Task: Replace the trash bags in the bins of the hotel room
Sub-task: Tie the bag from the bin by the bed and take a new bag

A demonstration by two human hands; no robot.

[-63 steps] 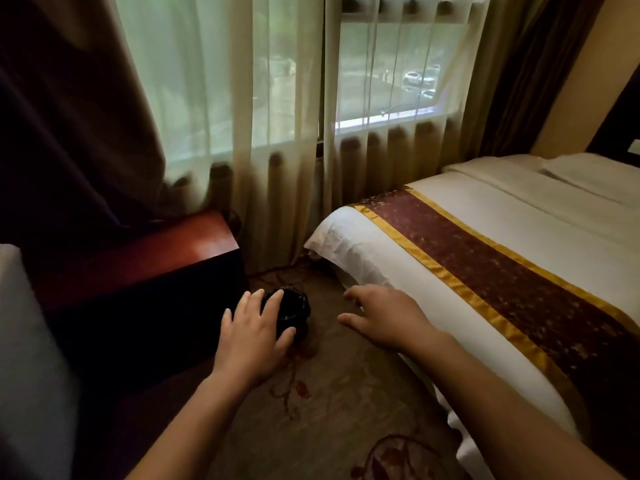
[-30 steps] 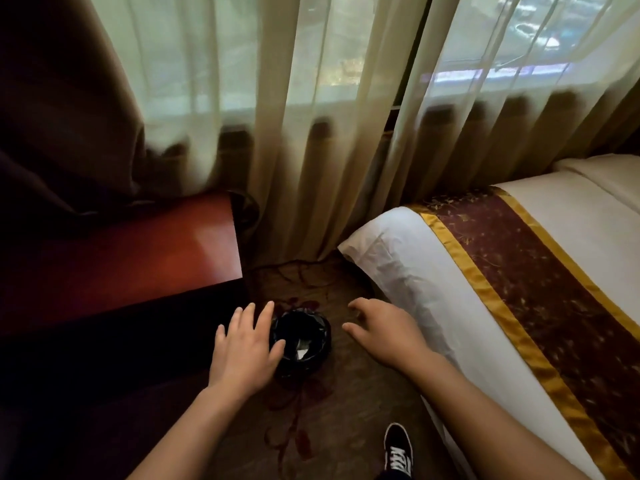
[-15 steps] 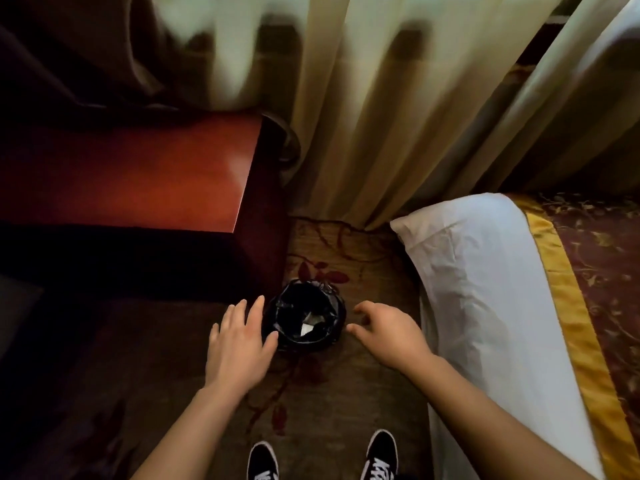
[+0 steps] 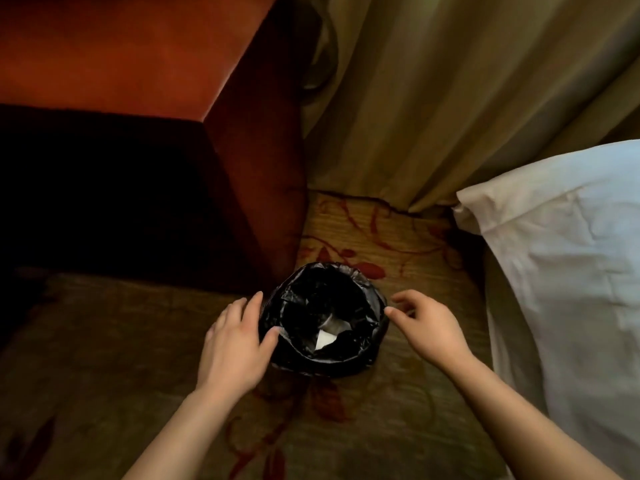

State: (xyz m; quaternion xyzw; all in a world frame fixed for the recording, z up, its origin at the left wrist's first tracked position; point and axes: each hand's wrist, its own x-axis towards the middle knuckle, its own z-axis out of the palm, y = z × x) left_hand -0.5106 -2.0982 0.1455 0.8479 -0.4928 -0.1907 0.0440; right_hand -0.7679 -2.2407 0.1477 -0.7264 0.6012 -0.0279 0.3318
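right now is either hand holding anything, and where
Nothing is gripped. The left hand rests open against the bag at the bin's rim; the right hand hovers beside it.

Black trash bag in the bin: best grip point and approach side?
Grip the black trash bag at its gathered cuff, folded over the bin's rim, on the left and right edges. Come from above and outside, pinching the slack plastic. The left hand already has its thumb at the left cuff; the right hand is open beside the right edge. The wooden table crowds the far-left side.
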